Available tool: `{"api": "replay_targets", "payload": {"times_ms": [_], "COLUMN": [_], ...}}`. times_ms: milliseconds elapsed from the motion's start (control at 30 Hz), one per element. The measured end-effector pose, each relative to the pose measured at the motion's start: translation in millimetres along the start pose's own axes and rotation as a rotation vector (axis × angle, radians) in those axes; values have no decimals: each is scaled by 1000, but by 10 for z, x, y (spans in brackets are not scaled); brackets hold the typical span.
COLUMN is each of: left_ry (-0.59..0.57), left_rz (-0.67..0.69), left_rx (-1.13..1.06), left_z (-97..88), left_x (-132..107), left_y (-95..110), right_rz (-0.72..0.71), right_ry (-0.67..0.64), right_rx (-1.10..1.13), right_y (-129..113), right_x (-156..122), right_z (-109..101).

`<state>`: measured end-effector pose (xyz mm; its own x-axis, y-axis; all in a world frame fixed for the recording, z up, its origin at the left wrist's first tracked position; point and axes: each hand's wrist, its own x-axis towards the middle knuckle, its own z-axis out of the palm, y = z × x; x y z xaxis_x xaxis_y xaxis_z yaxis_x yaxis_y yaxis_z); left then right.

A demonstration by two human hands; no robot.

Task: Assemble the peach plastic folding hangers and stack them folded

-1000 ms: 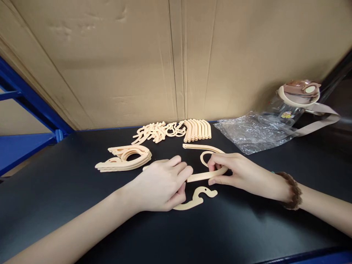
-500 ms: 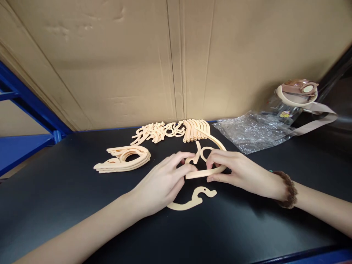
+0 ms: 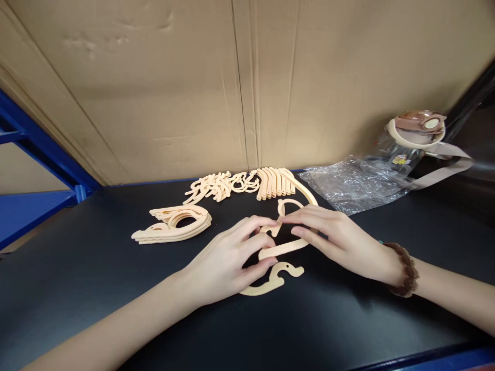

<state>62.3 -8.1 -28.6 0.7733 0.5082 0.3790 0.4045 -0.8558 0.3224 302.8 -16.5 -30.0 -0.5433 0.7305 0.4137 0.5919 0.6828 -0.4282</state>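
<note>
Between my hands lies a beige folding hanger (image 3: 288, 249), with curved arms and a hook piece (image 3: 291, 201) at its middle. My left hand (image 3: 232, 257) is closed on its left side, thumb and fingers around the near arm's end. My right hand (image 3: 332, 234) covers the right bend; its fingertips press on the hook piece, and the thumb lies over the gap above the near arm. Its lower fingers are hidden. Just below, a loose curved hanger arm (image 3: 263, 289) lies flat, partly under my left hand.
To the left sits a stack of folded hangers (image 3: 185, 233). At the back are a heap of loose hook pieces (image 3: 216, 185) and a row of hanger arms (image 3: 274, 183). A clear plastic bag (image 3: 344, 183) and a strapped bottle (image 3: 415, 131) stand right, before a cardboard wall (image 3: 174, 93).
The hook piece has turned toward the right and lies lower. My right hand's fingers have moved from the near arm up to the hook piece. My left thumb shows more.
</note>
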Motion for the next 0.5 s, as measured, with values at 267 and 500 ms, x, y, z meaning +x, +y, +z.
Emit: {"api": "replay_targets", "payload": {"times_ms": [267,500], "left_ry": [82,127], "left_rz": [35,19], "left_rx": [77,50], "left_z": [32,42], "left_x": [-1,-9], "left_y": [59,98], "right_rz": [-13,51], "right_ry": [233,269], "right_rx": [-124,-96], "right_y": [14,28], "right_x": [-32,-28], "right_z": [58,-2]}}
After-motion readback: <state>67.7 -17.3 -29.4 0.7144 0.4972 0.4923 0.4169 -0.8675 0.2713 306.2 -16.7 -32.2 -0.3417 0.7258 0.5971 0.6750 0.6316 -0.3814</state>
